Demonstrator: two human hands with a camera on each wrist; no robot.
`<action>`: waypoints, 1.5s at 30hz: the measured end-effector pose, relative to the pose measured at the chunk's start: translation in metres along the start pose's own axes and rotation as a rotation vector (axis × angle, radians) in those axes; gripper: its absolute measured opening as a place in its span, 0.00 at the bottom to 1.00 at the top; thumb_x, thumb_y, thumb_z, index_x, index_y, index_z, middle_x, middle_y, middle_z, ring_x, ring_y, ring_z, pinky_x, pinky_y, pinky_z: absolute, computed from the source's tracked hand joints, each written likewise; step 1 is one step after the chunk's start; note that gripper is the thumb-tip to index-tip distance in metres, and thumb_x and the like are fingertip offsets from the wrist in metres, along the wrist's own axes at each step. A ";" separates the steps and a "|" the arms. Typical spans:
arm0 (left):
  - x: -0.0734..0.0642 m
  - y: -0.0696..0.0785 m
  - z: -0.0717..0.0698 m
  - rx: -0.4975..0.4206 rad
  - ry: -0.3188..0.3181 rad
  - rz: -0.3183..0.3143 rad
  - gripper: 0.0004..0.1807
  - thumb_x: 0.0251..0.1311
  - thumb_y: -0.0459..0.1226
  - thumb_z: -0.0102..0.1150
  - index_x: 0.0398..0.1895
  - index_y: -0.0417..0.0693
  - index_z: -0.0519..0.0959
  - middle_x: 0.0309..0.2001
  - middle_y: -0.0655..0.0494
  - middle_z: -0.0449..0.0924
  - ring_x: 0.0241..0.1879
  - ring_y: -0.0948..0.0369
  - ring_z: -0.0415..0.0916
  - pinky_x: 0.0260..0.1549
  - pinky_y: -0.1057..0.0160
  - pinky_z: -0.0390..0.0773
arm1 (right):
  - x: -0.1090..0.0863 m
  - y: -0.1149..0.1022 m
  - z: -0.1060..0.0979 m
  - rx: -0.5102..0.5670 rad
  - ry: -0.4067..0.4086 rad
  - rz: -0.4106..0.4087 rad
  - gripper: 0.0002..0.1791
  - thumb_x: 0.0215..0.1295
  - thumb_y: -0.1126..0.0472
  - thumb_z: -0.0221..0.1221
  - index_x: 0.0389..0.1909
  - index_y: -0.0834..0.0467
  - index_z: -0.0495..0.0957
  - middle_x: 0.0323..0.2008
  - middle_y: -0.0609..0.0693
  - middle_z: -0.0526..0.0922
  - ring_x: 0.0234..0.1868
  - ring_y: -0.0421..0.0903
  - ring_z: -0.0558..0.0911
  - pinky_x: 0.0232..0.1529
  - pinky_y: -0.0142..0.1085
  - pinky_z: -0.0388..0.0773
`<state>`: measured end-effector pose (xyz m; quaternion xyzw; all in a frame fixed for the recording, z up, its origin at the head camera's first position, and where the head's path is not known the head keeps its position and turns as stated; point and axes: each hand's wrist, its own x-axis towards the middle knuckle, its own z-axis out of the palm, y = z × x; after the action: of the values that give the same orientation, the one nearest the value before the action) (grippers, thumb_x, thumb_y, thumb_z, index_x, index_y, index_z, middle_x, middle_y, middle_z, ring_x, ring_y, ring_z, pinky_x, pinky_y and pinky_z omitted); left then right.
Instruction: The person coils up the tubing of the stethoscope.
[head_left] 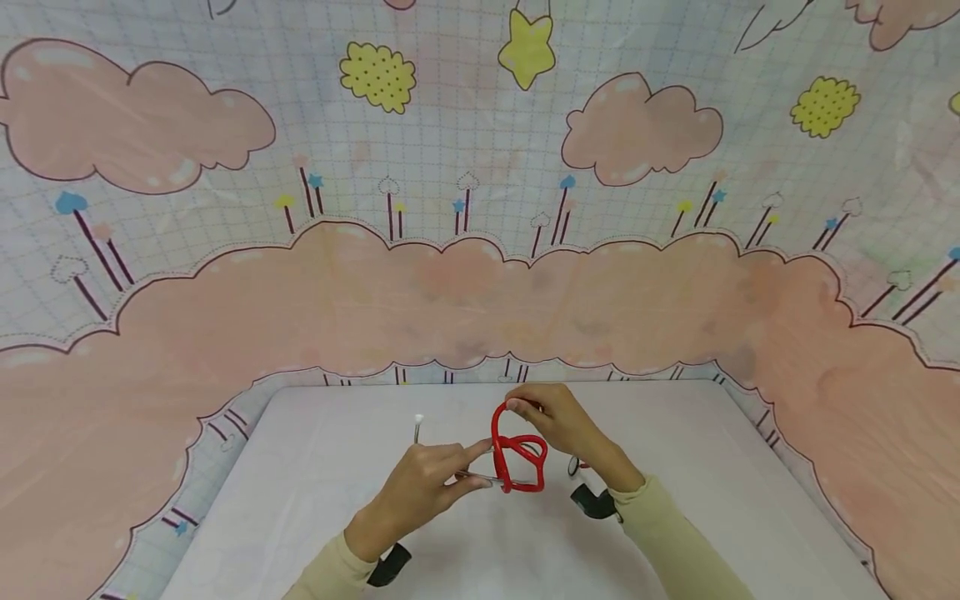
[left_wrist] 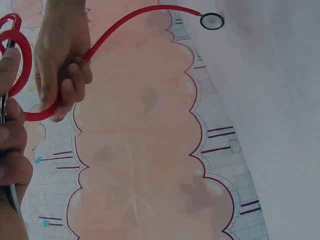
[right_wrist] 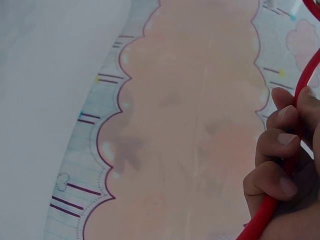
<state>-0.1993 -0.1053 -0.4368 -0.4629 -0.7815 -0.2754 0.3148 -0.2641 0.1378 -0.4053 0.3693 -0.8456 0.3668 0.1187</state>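
Note:
A stethoscope with red tubing (head_left: 501,454) is held up between both hands over the white table. My left hand (head_left: 423,479) grips its metal ear tubes, and one ear tip (head_left: 418,418) sticks up beyond the fingers. Loops of the tubing are wrapped about the metal part, just right of the left fingertips. My right hand (head_left: 558,417) pinches the tubing at the top of a loop; in the right wrist view its curled fingers (right_wrist: 280,140) lie round the tube. From that hand the free end runs out to the round chest piece (left_wrist: 212,21), which hangs beside the right wrist.
The white table (head_left: 300,450) lies under both hands. Behind it and at its sides is a patterned cloth (head_left: 450,300) with clouds and stars. Dark wrist pieces (head_left: 592,502) are worn at both cuffs.

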 end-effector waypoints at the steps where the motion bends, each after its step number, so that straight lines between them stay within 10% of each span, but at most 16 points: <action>1: 0.000 0.000 -0.001 -0.002 0.006 -0.012 0.26 0.53 0.44 0.70 0.55 0.45 0.81 0.23 0.62 0.82 0.22 0.72 0.77 0.28 0.83 0.74 | -0.001 0.000 0.001 0.004 -0.011 0.020 0.08 0.68 0.61 0.60 0.42 0.57 0.84 0.29 0.46 0.82 0.30 0.37 0.74 0.33 0.27 0.77; 9: -0.003 -0.004 -0.004 -0.055 0.091 -0.097 0.25 0.52 0.41 0.72 0.53 0.39 0.81 0.22 0.60 0.77 0.20 0.66 0.71 0.24 0.83 0.70 | -0.014 0.002 0.013 0.015 -0.029 0.110 0.10 0.70 0.62 0.58 0.46 0.59 0.84 0.38 0.53 0.88 0.34 0.41 0.80 0.38 0.27 0.80; 25: -0.008 -0.009 -0.002 -0.068 0.067 -0.237 0.38 0.46 0.37 0.75 0.65 0.43 0.74 0.22 0.61 0.74 0.24 0.74 0.64 0.25 0.83 0.70 | -0.031 0.004 0.023 0.068 -0.061 0.219 0.08 0.73 0.62 0.54 0.33 0.56 0.79 0.22 0.53 0.78 0.26 0.38 0.71 0.25 0.27 0.70; 45: -0.012 -0.019 0.000 0.018 0.212 -0.343 0.34 0.45 0.33 0.76 0.59 0.35 0.77 0.19 0.62 0.73 0.20 0.74 0.60 0.20 0.81 0.66 | -0.047 -0.007 0.037 0.053 -0.148 0.206 0.15 0.72 0.56 0.55 0.52 0.59 0.81 0.24 0.40 0.74 0.25 0.31 0.69 0.25 0.25 0.71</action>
<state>-0.2118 -0.1197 -0.4485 -0.2885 -0.8138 -0.3651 0.3480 -0.2234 0.1334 -0.4496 0.3094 -0.8755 0.3711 0.0078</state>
